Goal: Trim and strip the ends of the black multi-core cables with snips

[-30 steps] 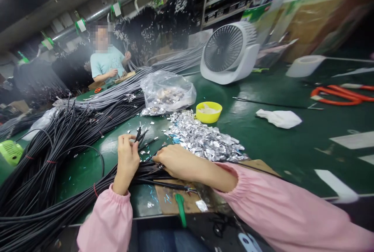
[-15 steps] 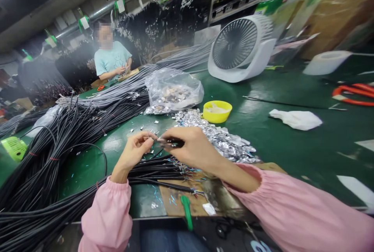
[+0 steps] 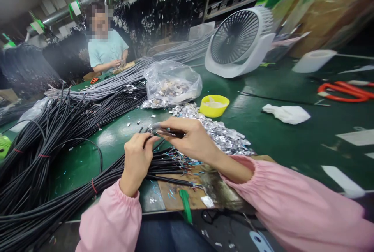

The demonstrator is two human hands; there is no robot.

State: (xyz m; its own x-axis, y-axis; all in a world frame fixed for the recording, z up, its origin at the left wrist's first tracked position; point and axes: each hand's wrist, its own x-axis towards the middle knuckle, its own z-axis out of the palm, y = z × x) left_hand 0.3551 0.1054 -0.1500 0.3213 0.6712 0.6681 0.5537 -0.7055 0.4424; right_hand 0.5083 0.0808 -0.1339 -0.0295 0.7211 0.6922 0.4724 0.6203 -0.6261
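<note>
My left hand (image 3: 136, 160) is closed, thumb and finger pinching the end of a thin black cable (image 3: 158, 144). Just to its right, my right hand (image 3: 191, 137) curls round a dark, slim tool (image 3: 175, 132) whose kind is mostly hidden by the fingers. The tips of both hands meet over the bench. Beneath them lies a bundle of black cables (image 3: 128, 170), with stripped coloured wire ends (image 3: 187, 158) pointing right. Behind my right hand spreads a heap of silvery foil pieces (image 3: 230, 137).
A clear plastic bag (image 3: 172, 84), a yellow bowl (image 3: 214, 106) and a white fan (image 3: 239, 43) stand farther back. Thick black cables (image 3: 58, 139) cover the left. Orange-handled scissors (image 3: 344, 91) lie right. A green-handled object (image 3: 185, 205) sits at the front edge. Another person (image 3: 108, 51) works across the bench.
The view has shifted slightly, so the background sits farther left and higher. My left hand has turned more upright under the right fingertips. Both hands keep their grip.
</note>
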